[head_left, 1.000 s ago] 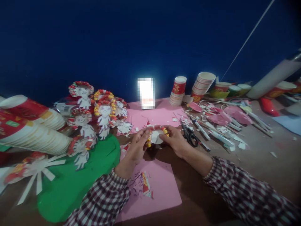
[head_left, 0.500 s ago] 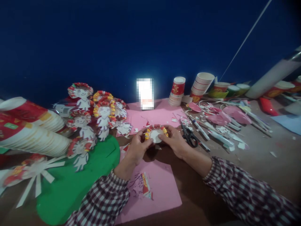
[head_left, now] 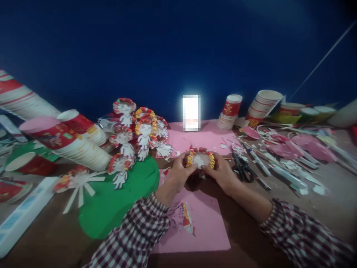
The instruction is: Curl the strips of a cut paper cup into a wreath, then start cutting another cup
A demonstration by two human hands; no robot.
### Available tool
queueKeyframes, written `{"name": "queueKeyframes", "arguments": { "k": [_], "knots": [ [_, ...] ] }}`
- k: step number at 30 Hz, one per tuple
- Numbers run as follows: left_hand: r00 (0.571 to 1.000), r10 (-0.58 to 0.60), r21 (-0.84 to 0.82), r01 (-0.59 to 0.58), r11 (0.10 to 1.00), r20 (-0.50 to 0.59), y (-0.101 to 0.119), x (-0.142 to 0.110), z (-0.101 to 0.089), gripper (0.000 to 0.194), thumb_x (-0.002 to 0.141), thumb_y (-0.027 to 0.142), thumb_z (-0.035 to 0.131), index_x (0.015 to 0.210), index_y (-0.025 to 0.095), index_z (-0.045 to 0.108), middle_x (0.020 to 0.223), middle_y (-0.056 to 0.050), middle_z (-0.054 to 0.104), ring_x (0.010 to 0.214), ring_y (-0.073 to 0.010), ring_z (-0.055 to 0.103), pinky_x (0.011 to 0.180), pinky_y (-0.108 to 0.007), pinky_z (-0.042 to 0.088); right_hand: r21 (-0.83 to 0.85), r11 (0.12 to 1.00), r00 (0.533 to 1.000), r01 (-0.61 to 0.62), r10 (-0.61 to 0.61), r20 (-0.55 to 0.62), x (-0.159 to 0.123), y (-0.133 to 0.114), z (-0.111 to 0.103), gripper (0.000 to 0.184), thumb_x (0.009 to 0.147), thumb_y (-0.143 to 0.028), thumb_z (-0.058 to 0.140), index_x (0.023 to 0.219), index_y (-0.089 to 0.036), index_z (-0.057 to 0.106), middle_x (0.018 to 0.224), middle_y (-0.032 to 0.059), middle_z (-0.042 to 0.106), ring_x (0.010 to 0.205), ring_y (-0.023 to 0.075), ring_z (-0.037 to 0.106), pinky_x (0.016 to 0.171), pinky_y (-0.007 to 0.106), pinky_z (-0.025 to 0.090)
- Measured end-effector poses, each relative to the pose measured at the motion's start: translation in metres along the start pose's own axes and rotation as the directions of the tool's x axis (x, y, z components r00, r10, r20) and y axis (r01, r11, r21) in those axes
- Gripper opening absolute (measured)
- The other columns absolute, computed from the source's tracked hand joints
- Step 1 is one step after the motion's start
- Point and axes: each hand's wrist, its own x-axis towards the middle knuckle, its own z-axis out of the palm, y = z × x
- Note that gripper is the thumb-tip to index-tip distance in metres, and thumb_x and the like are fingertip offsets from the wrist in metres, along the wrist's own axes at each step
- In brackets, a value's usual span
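Note:
Between my two hands is a round paper-cup craft piece (head_left: 200, 160), a white disc edged with curled red and yellow strips. My left hand (head_left: 180, 172) pinches its left side, thumb on the white face. On the opposite side my right hand (head_left: 223, 173) grips the rim, its thumb also near the lower edge. Below the hands lies a pink sheet (head_left: 212, 227) with dark thread-like snippets and a red-yellow paper scrap (head_left: 187, 216). Black-handled scissors (head_left: 243, 169) rest just right of my right hand.
Finished-looking paper dolls (head_left: 144, 134) stand left of centre, by a green sheet (head_left: 97, 219). Stacked paper cups (head_left: 72, 145) lean at the left, above a white power strip (head_left: 25, 212). More cup stacks (head_left: 263, 106), markers (head_left: 259, 162) and pink scraps (head_left: 312, 145) are on the right.
The view has turned left, so everything shifts rightward and the power strip and more cups appear at the left. My left thumb has come onto the white disc; both hands keep hold.

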Motion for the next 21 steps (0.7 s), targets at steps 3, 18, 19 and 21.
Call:
{"name": "queueKeyframes", "arguments": {
  "k": [3, 18, 19, 21],
  "knots": [
    [1.000, -0.003, -0.017, 0.004, 1.000, 0.016, 0.001, -0.001, 0.002, 0.048, 0.067, 0.012, 0.067, 0.113, 0.018, 0.057, 0.108, -0.009, 0.064, 0.095, -0.0200, 0.061, 0.083, -0.035, 0.051, -0.007, 1.000, 1.000, -0.007, 0.007, -0.010, -0.001, 0.001, 0.001, 0.044, 0.069, -0.035, 0.069, 0.105, -0.018, 0.050, 0.095, 0.0046, 0.063, 0.079, 0.0178, 0.060, 0.070, 0.032, 0.054],
    [0.998, -0.013, -0.278, -0.003, 0.961, -0.056, 0.054, -0.011, -0.014, 0.031, 0.058, 0.011, 0.072, 0.085, 0.014, 0.057, 0.070, 0.002, 0.059, 0.059, -0.0088, 0.056, 0.060, -0.025, 0.047, 0.056, 0.998, 0.993, 0.021, -0.027, 0.116, -0.009, 0.008, 0.004, 0.059, 0.076, -0.049, 0.063, 0.122, -0.022, 0.038, 0.081, -0.0008, 0.058, 0.061, 0.0122, 0.058, 0.052, 0.024, 0.047],
    [0.997, -0.016, -0.251, -0.002, 0.968, -0.071, 0.059, -0.016, -0.024, 0.031, 0.058, 0.011, 0.072, 0.086, 0.014, 0.058, 0.073, 0.001, 0.060, 0.061, -0.0089, 0.056, 0.060, -0.025, 0.046, 0.060, 0.998, 0.992, 0.025, -0.032, 0.123, -0.009, 0.009, 0.005, 0.057, 0.076, -0.048, 0.063, 0.120, -0.021, 0.039, 0.080, -0.0014, 0.057, 0.060, 0.0115, 0.057, 0.052, 0.024, 0.047],
    [0.992, -0.038, -0.187, 0.016, 0.982, -0.118, 0.069, -0.027, -0.047, 0.032, 0.059, 0.010, 0.072, 0.088, 0.015, 0.060, 0.081, -0.001, 0.063, 0.066, -0.0098, 0.058, 0.061, -0.024, 0.047, 0.057, 0.998, 0.991, 0.028, -0.035, 0.127, -0.008, 0.010, 0.005, 0.054, 0.076, -0.046, 0.064, 0.118, -0.020, 0.041, 0.078, -0.0025, 0.056, 0.057, 0.0105, 0.056, 0.051, 0.023, 0.046]
  ]
}}
